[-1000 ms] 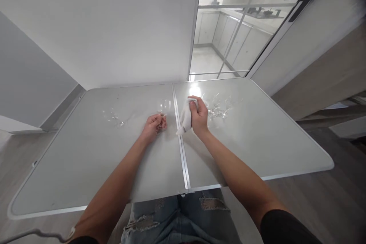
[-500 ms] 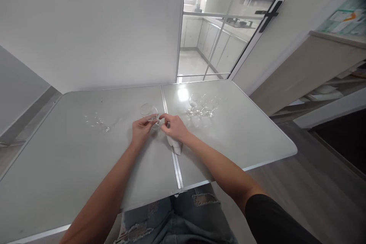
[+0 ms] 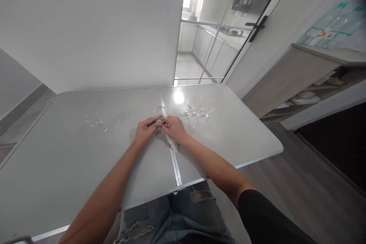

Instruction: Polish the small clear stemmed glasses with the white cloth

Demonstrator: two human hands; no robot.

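Observation:
A clear stemmed glass (image 3: 160,111) is between my hands above the table's metal seam, its round rim facing up and away from me. My left hand (image 3: 145,132) is closed on its lower part from the left. From the right, my right hand (image 3: 175,129) pinches near the stem or foot, its fingertips close to the left ones. A white cloth (image 3: 172,145) shows below my right hand, across the seam; whether the palm grips it is hidden.
Several clear stemmed glasses (image 3: 197,113) stand upright at the table's right back. Faint clear glassware (image 3: 105,129) is at the left, hard to make out. The pale table (image 3: 85,175) meets a white wall. Bottles (image 3: 328,30) stand on a shelf unit at right.
The glass has moved right and turned more upright between my hands. My right fingers, apart from the left ones before, have closed in against the glass. The camera view has shifted slightly.

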